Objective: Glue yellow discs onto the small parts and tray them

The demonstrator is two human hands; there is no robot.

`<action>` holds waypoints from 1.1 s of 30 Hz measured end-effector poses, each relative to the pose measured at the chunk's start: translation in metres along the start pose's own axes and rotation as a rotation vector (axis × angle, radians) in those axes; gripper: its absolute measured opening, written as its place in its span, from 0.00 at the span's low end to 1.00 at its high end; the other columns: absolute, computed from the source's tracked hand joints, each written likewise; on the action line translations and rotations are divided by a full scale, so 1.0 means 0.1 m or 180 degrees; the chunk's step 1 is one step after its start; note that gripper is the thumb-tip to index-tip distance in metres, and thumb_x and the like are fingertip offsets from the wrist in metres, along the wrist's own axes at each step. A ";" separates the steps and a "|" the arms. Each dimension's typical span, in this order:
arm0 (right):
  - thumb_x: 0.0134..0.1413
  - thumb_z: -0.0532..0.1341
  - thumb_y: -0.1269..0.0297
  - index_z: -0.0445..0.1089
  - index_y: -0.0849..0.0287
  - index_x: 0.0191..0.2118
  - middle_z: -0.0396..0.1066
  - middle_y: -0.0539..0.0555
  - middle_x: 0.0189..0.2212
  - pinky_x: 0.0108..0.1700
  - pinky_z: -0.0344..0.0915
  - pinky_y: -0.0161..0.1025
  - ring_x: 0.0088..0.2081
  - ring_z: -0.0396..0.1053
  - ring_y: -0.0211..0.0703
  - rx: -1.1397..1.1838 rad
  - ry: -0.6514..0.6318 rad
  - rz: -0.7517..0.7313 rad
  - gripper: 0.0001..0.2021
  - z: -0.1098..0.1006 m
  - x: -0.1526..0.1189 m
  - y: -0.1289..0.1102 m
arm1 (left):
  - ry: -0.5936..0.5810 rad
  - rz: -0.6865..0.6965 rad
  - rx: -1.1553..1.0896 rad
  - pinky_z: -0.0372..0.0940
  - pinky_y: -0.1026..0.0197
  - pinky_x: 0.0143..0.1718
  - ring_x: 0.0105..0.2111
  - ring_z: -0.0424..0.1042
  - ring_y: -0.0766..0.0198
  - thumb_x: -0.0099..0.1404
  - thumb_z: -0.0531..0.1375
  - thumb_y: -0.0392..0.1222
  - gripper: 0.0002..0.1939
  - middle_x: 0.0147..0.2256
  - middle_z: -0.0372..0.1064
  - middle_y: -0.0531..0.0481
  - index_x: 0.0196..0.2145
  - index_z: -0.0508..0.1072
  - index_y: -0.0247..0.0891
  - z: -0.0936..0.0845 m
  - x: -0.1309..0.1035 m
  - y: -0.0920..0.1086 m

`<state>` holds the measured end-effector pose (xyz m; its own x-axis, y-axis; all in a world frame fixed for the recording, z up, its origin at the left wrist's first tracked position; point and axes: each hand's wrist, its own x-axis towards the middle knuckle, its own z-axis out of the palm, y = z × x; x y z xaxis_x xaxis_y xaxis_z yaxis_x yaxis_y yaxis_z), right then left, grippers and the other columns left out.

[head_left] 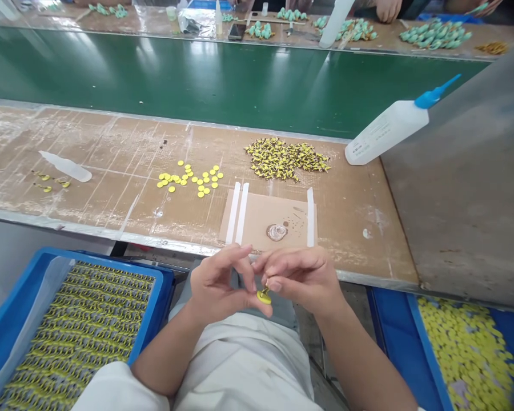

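In front of my body, just off the table edge, my left hand (225, 282) pinches a small yellow disc (264, 297) by its rim. My right hand (302, 279) meets it there, fingertips closed on a tiny dark and yellow figure piece (265, 289) that stands against the disc's upper face. Whether the two pieces are joined cannot be made out. Beyond the hands lies a cardboard sheet (261, 220) with white tape strips and a whitish glue blob (277, 231). Behind it is a heap of small yellow and dark pieces (282, 158), with loose yellow discs (201, 188) to its left.
A white bottle with blue nozzle (388, 131) leans on the metal panel (462, 171) at right. Blue trays flank me: rows of assembled pieces (77, 331) left, many discs (466, 354) right. A clear bottle (66, 166) lies at left. Behind runs a green belt (167, 80); people work beyond.
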<state>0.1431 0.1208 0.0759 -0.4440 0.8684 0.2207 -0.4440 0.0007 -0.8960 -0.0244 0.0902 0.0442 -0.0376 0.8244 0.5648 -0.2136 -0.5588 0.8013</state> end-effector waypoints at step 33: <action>0.53 0.76 0.65 0.80 0.60 0.40 0.79 0.58 0.31 0.35 0.78 0.37 0.32 0.79 0.47 -0.0104 0.0330 0.0217 0.10 0.03 -0.11 0.01 | 0.0021 0.0433 0.0247 0.68 0.64 0.36 0.26 0.70 0.68 0.54 0.75 0.36 0.54 0.24 0.74 0.59 0.71 0.53 0.49 0.08 0.00 0.06</action>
<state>0.1454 0.1095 0.0736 -0.3888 0.9136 0.1194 -0.3891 -0.0454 -0.9201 -0.0179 0.0861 0.0508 -0.0674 0.7411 0.6680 -0.1301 -0.6703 0.7305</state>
